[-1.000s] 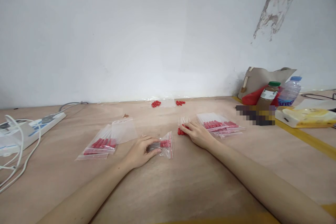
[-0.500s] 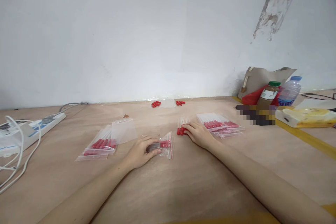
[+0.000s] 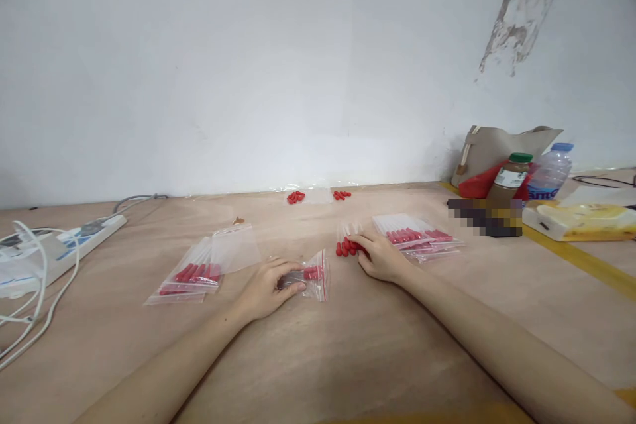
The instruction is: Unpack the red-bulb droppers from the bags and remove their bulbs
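Observation:
In my left hand (image 3: 271,286) is a clear zip bag (image 3: 318,281), its red-lined zip end fanned out to the right. Several red pieces (image 3: 311,273) show inside that bag. The fingers of my right hand (image 3: 380,257) are curled over small red rod-shaped pieces (image 3: 344,248), which lie at a clear bag (image 3: 346,230); whether they are inside it I cannot tell. Bags of red pieces (image 3: 415,238) are stacked just right of this hand. Another stack of filled bags (image 3: 191,275) lies left of my left hand, partly under a flat, clear bag (image 3: 236,248).
Two small heaps of red pieces (image 3: 295,197) lie by the wall. On the left is a white power strip (image 3: 99,233) with looped cables (image 3: 44,278). A green-capped bottle (image 3: 511,180), a blue-capped bottle (image 3: 552,172), a beige bag (image 3: 497,139) and a yellow-white pack (image 3: 583,222) stand at right.
My right hand has shifted slightly to the right, with its thumb drawn lower, and more of the red pieces show beside its fingertips. The left hand holds its place with the bag.

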`<state>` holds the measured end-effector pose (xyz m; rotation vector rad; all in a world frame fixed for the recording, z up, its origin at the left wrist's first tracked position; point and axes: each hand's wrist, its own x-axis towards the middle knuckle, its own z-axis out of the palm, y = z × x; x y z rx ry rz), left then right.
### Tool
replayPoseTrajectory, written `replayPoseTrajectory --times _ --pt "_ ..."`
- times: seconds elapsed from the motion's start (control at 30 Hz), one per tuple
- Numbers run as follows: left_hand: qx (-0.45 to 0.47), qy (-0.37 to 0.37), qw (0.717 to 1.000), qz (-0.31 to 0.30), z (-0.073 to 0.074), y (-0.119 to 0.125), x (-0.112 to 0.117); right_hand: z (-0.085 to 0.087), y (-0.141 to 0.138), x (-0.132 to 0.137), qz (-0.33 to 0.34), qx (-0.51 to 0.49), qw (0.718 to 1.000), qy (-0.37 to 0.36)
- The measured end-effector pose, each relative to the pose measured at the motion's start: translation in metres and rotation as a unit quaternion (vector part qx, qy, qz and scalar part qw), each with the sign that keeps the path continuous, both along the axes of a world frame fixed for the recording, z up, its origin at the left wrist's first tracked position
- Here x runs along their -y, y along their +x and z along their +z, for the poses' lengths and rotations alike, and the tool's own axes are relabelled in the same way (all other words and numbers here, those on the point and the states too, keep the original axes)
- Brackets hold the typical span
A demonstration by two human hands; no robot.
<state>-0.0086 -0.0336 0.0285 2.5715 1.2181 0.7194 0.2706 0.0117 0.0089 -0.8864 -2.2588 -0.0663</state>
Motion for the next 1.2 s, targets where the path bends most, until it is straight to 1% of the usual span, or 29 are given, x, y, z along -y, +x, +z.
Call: replayPoseTrajectory --times 0.23,0.47,0.53,0.63,0.73,0.8,0.83,1.0,1.13,1.2 --pt "-0.003 0.002 1.000 0.004 0.002 0.001 0.001 -0.001 0.000 0.001 -0.016 0.001 1.000 -0.001" --pt "-0.002 0.000 1.000 0.001 0.001 0.000 0.001 0.000 0.002 0.002 -0.042 0.015 0.999 -0.007" --pt "-0.003 0.000 1.000 0.001 0.000 0.000 0.000 0.003 0.000 0.004 -0.057 0.006 0.998 0.001" --pt "-0.002 -0.003 1.000 0.001 0.000 0.000 0.000 0.008 -0.007 0.010 -0.070 -0.043 0.997 0.012" --pt "0.004 -0.008 1.000 0.001 0.001 0.001 0.001 0.010 -0.021 0.019 -0.016 -0.068 0.997 -0.023" --pt "0.006 -0.013 1.000 0.002 0.003 0.001 0.003 0.011 -0.032 0.026 0.015 -0.056 0.997 -0.056" --pt "0.004 -0.014 1.000 0.001 0.004 0.002 0.004 0.011 -0.037 0.029 0.018 -0.047 0.996 -0.069" --pt "-0.006 -0.017 0.999 -0.028 0.003 0.001 0.008 0.012 -0.056 0.038 -0.021 -0.008 0.994 -0.111" --pt "-0.032 -0.027 0.999 -0.034 -0.001 -0.001 0.009 0.010 -0.060 0.040 -0.057 0.042 0.991 -0.117" --pt "-0.053 -0.036 0.997 -0.039 -0.001 -0.002 0.009 0.009 -0.060 0.040 -0.065 0.041 0.989 -0.126"
